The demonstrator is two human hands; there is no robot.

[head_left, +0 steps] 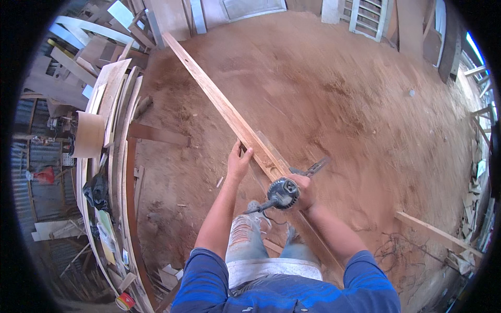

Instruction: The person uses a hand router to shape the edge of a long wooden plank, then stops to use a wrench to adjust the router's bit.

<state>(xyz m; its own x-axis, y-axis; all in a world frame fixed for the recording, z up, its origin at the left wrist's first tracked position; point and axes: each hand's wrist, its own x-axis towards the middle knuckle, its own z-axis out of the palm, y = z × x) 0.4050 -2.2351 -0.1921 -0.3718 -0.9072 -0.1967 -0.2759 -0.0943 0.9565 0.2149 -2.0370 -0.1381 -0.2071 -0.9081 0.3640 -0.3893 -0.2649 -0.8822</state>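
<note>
A long, narrow wooden plank [209,88] runs from the far left toward my body, with a rounded recess in its top face near my hands. My left hand [240,163] grips the plank's left edge, thumb near the top and some fingers hidden beneath. Over the near part of the plank sits a black corded power tool [283,193], which looks like a router, its round vented motor end facing up. My right hand [304,189] is wrapped around its right side. A dark slotted bar [317,167] sticks out beyond that hand. The cutting end is hidden.
Stacked boards [122,156] stand along the left, with a curved brown sheet [90,134] among them. Panels and a white slatted frame [368,18] lean at the back. A timber [438,233] lies at the right on the dusty brown floor [355,104]. The tool's cord [254,209] hangs by my legs.
</note>
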